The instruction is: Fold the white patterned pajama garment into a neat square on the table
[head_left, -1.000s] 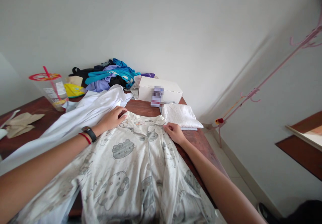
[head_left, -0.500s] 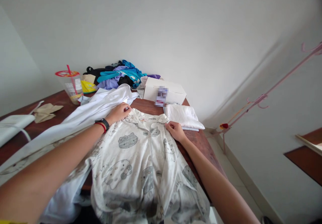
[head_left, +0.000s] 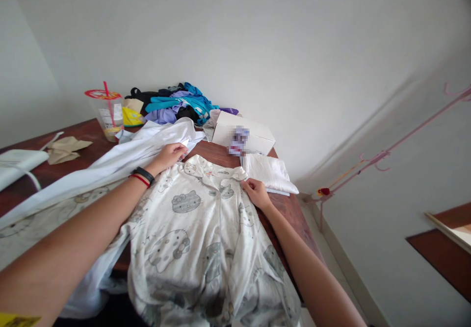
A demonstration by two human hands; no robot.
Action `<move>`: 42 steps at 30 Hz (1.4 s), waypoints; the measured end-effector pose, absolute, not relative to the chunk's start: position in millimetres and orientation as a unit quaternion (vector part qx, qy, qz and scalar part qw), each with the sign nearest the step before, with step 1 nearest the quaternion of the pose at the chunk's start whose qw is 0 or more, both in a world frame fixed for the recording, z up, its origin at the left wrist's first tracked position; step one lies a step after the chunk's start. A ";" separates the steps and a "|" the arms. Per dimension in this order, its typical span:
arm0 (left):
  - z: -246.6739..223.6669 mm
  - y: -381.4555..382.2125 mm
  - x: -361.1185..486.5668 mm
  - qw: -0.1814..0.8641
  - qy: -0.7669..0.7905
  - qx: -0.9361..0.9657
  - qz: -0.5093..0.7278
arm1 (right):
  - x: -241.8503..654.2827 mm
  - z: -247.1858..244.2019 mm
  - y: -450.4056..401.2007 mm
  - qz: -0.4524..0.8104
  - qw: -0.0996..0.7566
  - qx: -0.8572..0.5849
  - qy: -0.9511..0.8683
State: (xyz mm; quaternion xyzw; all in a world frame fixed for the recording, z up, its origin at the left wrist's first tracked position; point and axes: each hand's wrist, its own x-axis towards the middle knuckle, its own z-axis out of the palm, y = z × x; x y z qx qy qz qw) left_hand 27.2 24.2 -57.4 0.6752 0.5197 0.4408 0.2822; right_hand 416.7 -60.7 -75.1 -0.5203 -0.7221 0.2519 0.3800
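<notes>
White with cats, the shirt (head_left: 206,214) has its edge pinched in my right grip (head_left: 257,191) and lies toward me. My left grip (head_left: 170,155) curls by a cloth (head_left: 171,131); I can't tell if it's holding.

Shirt (head_left: 206,234), one: off-white, grey cat-face print, collared, long-sleeved. Front uppermost, unfolded, lightly creased. Spread lengthwise on the worktop (head_left: 290,214), collar at the far end; lower part bunched, drooping over the near edge. Centre front line running down from collar. One sleeve extended leftward.
</notes>
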 end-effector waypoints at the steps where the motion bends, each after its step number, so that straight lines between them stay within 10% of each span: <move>1: -56.3 22.8 28.2 0.290 0.520 0.672 0.441 | 416.9 -75.5 -60.6 0.253 0.380 -0.520 -0.722; 32: -37.9 3.3 45.5 0.159 0.476 0.770 0.393 | 416.6 -74.5 -63.3 0.249 0.357 -0.525 -0.731; 42: 24.8 -124.0 179.3 0.196 0.101 0.965 0.145 | 415.8 -73.8 -63.0 0.248 0.367 -0.518 -0.732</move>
